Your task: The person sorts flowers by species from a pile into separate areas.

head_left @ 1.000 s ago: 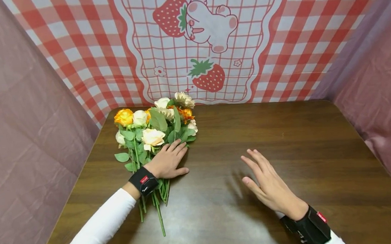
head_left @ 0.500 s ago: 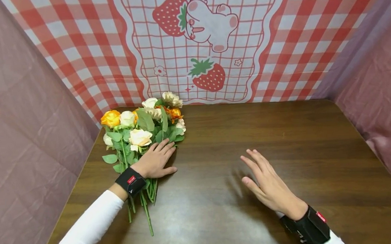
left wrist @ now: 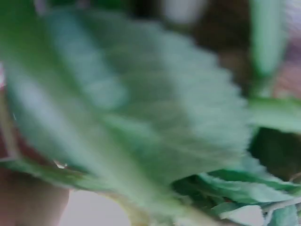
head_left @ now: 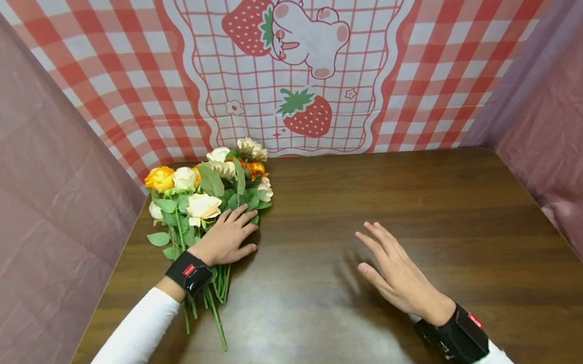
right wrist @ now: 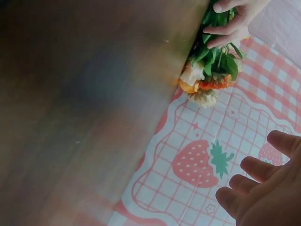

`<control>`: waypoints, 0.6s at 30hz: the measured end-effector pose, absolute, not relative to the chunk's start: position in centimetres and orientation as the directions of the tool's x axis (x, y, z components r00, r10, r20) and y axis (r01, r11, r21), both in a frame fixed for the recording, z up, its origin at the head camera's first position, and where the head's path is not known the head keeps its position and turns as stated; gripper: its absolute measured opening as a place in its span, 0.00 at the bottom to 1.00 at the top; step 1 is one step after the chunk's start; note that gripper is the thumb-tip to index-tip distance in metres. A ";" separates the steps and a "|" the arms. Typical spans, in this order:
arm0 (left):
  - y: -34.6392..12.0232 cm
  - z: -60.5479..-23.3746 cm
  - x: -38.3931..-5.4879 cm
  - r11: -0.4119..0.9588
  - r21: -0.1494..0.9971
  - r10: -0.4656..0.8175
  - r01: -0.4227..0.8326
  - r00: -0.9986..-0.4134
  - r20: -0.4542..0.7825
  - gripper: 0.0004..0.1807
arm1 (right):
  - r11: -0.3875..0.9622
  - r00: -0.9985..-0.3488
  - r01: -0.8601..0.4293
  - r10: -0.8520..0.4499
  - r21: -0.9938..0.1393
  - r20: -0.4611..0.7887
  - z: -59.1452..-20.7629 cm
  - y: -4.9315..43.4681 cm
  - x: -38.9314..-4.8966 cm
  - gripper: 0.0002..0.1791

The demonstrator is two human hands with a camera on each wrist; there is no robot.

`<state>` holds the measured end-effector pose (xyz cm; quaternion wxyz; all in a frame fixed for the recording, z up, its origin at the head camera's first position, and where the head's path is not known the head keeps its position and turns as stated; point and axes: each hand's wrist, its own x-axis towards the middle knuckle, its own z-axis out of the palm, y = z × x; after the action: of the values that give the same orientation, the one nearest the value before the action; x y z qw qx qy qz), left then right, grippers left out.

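Note:
A bunch of roses and other flowers (head_left: 204, 206) in cream, white and orange lies on the left of the wooden table, blooms toward the back and green stems toward the front. My left hand (head_left: 226, 237) rests flat across the stems just below the blooms, its fingers spread and straight. In the left wrist view a large blurred green leaf (left wrist: 155, 99) fills most of the frame. My right hand (head_left: 402, 276) hovers over the table at the right, fingers straight, holding nothing. The right wrist view shows this hand's fingertips (right wrist: 230, 197) and, farther off, the left hand on the flowers.
The brown wooden table (head_left: 319, 293) reaches back to a red-and-white checked cloth (head_left: 446, 64) printed with strawberries, hanging behind it. Pinkish curtains (head_left: 28, 195) hang at both sides. Black bands (head_left: 190, 273) sit on both wrists.
My left hand and the flowers under it have slid left across the table, mostly in the first half second. My right hand has stayed nearly in place.

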<state>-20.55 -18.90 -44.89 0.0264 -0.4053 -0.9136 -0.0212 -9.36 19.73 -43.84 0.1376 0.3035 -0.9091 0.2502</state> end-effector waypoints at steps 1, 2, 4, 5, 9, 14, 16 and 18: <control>-18.8 -44.7 -20.6 0.667 0.018 0.741 0.745 -0.666 0.082 0.25 | 0.689 -0.776 -0.622 -0.483 -0.371 0.405 -43.8 19.7 -9.4 0.33; -18.8 -44.6 -20.5 0.666 0.020 0.741 0.746 -0.664 0.095 0.23 | 0.687 -0.773 -0.626 -0.484 -0.371 0.410 -43.8 19.6 -9.5 0.33; -18.6 -44.3 -20.5 0.665 0.023 0.739 0.746 -0.663 0.120 0.21 | 0.682 -0.766 -0.633 -0.486 -0.366 0.420 -43.5 19.4 -9.7 0.33; -18.5 -44.1 -20.5 0.665 0.023 0.738 0.746 -0.662 0.135 0.20 | 0.680 -0.764 -0.636 -0.487 -0.365 0.423 -43.4 19.2 -9.9 0.33; -18.2 -43.1 -20.1 0.667 0.028 0.722 0.745 -0.655 0.223 0.17 | 0.670 -0.754 -0.647 -0.492 -0.364 0.435 -42.6 18.8 -10.3 0.34; -17.6 -41.3 -19.0 0.712 0.082 0.641 0.697 -0.694 0.330 0.16 | 0.646 -0.745 -0.659 -0.486 -0.386 0.457 -41.9 18.1 -10.9 0.34; -17.4 -40.5 -18.5 0.748 0.112 0.586 0.655 -0.730 0.352 0.16 | 0.635 -0.741 -0.663 -0.481 -0.396 0.469 -41.7 17.7 -11.1 0.33; -17.3 -39.9 -18.1 0.782 0.142 0.528 0.607 -0.766 0.367 0.16 | 0.624 -0.737 -0.668 -0.476 -0.405 0.480 -41.6 17.3 -11.2 0.33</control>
<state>-18.13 -17.33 -39.90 0.1554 -0.3050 -0.9310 -0.1271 -11.23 17.32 -41.59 0.1656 0.3228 -0.8859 0.2892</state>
